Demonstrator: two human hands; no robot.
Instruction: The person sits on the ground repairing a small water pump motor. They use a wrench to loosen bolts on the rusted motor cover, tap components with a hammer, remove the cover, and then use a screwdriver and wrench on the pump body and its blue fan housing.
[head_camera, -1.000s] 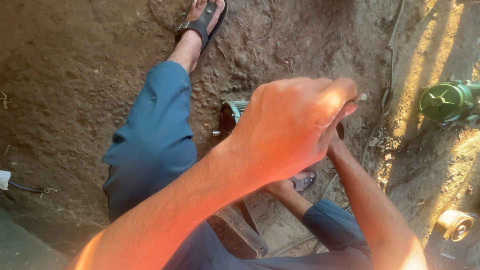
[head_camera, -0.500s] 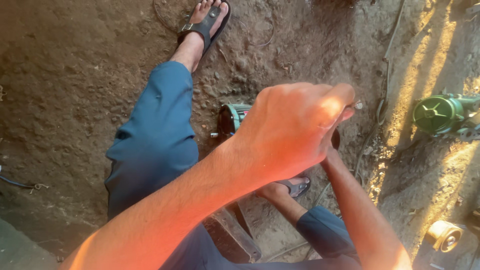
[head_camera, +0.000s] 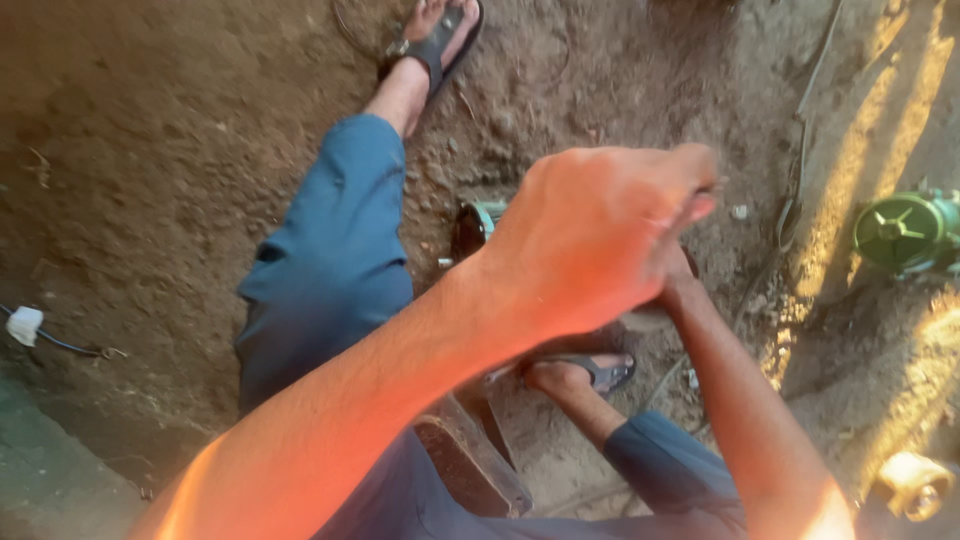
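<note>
My left hand (head_camera: 600, 240) is curled into a fist close under the camera, knuckles up, and it hides nearly everything I am working on. Whether it is clamped on a tool or merely closed I cannot tell; something thin and dark seems to poke out past the fingertips, but the blur makes that uncertain. My right hand (head_camera: 672, 290) is tucked beneath it, only the wrist and forearm showing, so its grip is hidden too.

Just under and to the near-left of the fist sits the small green motor (head_camera: 478, 226): a pale green casing with a dark round end face (only that sliver shows), lying on the dirt ground (head_camera: 150, 150) between my legs.

Beyond the fist my sandalled foot (head_camera: 432, 40) stretches out; below it the other sandal (head_camera: 590, 370) rests beside a wooden block (head_camera: 470, 465). Well off to the right lies a green fan-faced motor (head_camera: 905, 232), with cables (head_camera: 800, 170) trailing between. Leftwards the soil lies open as far as a white plug (head_camera: 24, 324).
</note>
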